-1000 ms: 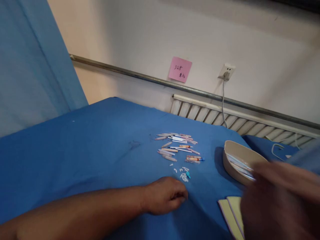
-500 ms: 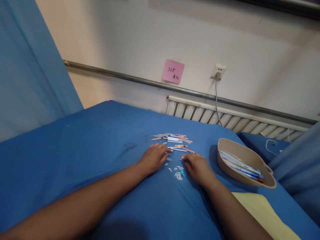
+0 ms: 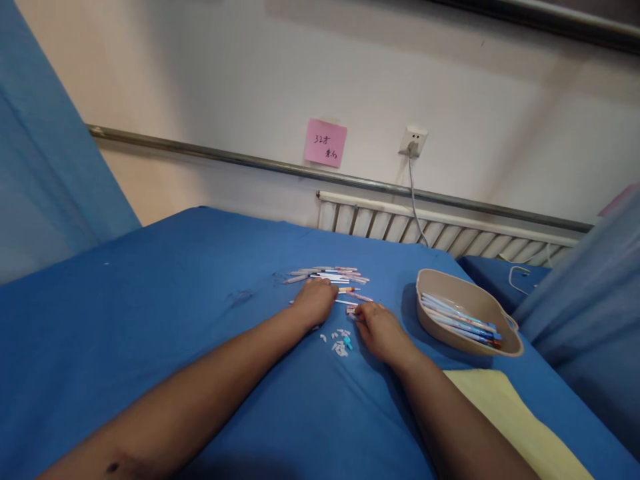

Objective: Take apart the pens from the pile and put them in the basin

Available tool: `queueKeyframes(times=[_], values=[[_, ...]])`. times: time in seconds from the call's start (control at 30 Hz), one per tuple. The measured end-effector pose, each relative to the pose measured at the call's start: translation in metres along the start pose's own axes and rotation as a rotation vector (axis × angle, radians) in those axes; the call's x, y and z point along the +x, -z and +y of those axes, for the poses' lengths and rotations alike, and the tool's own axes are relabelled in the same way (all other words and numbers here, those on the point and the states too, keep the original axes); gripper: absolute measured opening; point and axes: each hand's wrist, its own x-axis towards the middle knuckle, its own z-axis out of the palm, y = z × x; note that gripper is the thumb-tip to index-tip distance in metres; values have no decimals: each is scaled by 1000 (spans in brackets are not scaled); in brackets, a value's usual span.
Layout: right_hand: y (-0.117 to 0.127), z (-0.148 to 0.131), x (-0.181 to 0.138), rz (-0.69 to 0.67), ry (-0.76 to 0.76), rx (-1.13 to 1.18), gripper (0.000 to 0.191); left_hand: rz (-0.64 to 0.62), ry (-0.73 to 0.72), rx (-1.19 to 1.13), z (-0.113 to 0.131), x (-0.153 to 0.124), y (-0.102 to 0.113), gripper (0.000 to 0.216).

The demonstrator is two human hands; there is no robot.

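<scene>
Several pen barrels and refills [image 3: 330,275] lie scattered on the blue cloth [image 3: 175,293]. My left hand [image 3: 315,300] rests palm down on the near side of that pile, fingers curled over some pieces; what it holds is hidden. My right hand [image 3: 377,328] sits just right of it, its fingertips pinched on small pen parts at the pile's edge. A little heap of tiny white and blue caps [image 3: 340,345] lies between my two wrists.
A beige oval basket [image 3: 510,345] holding several assembled pens stands to the right. A yellow sheet [image 3: 505,413] lies near my right forearm. Behind are a radiator [image 3: 440,230], a wall socket with cable [image 3: 413,143] and a pink note [image 3: 325,143].
My right hand came from the basket side to the pile. My left hand moved forward from the small caps onto the pen parts. The view shifted rightward.
</scene>
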Motion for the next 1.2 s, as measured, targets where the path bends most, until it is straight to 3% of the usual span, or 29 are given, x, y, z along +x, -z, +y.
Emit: queueKeyframes(times=[0.33, 0.53, 0.73, 0.9, 1.2], values=[[-16, 16, 9, 202, -121, 334, 13, 17, -72, -31, 4, -10, 3, 19], [-24, 20, 10, 179, -175, 560, 10, 44, -97, -137, 4, -13, 4, 15], [-19, 14, 7, 114, -107, 450, 12, 193, 151, -287, -43, -4, 15, 23], [-16, 11, 5, 92, -82, 400, 14, 197, 290, -344, -82, -3, 18, 26], [-16, 10, 3, 89, -98, 424, 15, 69, 180, -273, -73, -4, 10, 21]])
